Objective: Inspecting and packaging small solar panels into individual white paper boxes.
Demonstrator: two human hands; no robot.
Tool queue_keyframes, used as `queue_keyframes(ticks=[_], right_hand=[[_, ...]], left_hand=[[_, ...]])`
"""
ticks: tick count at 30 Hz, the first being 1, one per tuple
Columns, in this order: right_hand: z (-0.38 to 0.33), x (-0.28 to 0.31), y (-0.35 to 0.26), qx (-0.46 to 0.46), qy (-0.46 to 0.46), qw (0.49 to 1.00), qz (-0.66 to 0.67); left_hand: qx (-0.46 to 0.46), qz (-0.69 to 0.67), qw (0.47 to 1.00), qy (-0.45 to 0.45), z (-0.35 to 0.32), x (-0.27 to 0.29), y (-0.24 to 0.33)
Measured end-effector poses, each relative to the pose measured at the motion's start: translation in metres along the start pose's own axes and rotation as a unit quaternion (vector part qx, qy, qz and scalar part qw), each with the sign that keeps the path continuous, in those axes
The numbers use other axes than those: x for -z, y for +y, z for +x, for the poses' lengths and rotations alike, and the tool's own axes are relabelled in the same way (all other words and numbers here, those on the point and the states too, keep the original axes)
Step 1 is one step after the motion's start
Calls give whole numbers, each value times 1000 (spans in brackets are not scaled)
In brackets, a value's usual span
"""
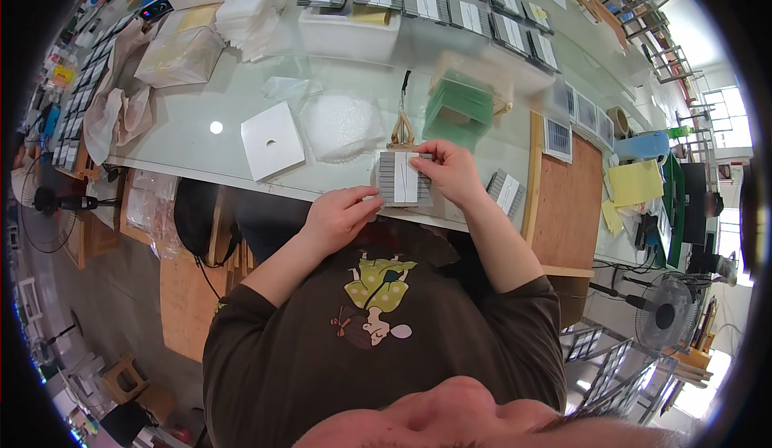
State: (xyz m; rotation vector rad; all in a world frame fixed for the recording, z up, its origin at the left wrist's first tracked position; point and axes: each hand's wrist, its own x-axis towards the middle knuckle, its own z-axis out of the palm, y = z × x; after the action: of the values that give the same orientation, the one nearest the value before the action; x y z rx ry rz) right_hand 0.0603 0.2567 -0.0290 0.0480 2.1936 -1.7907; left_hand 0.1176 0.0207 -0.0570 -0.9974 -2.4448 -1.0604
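At the table's near edge lies a small grey striped panel (392, 178) with a white strip (406, 178) and a thin dark line down its middle. My left hand (338, 216) is closed at the panel's lower left edge, fingertips against it. My right hand (452, 173) pinches at the upper right part, finger and thumb on the white strip and edge. Just beyond stands a tan forked object (402, 133) with a dark thin end; its kind is unclear. A similar striped panel (505, 191) lies to the right of my right hand.
A stack of greenish glass plates (458, 110) stands beyond my right hand. Bubble wrap (344, 126) and a white square box (273, 142) lie to the left. Rows of striped panels (426, 4) fill the far side. A wooden board (567, 191) borders the right.
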Motion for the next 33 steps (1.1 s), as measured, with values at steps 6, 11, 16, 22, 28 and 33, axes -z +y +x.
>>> queue_keyframes(ticks=[6,11,16,22,28,33], right_hand=[[0,1,-1,7,-12,1000,-7],[1,0,4,12,-1,1000,-2],[-4,3,5,48,67,995,-63],[-15,13,11,137,165,968,-133],[-18,10,21,172,108,964,-170],[-17,7,24,172,113,961,-184]], left_hand=[[-4,9,1000,-3,0,1,1],[-3,8,1000,-7,0,-1,0],[-16,16,1000,-8,2,1,0],[-15,13,1000,-8,-1,1,1],[-20,15,1000,-17,-1,2,0],[-23,20,999,-16,-3,0,-2]])
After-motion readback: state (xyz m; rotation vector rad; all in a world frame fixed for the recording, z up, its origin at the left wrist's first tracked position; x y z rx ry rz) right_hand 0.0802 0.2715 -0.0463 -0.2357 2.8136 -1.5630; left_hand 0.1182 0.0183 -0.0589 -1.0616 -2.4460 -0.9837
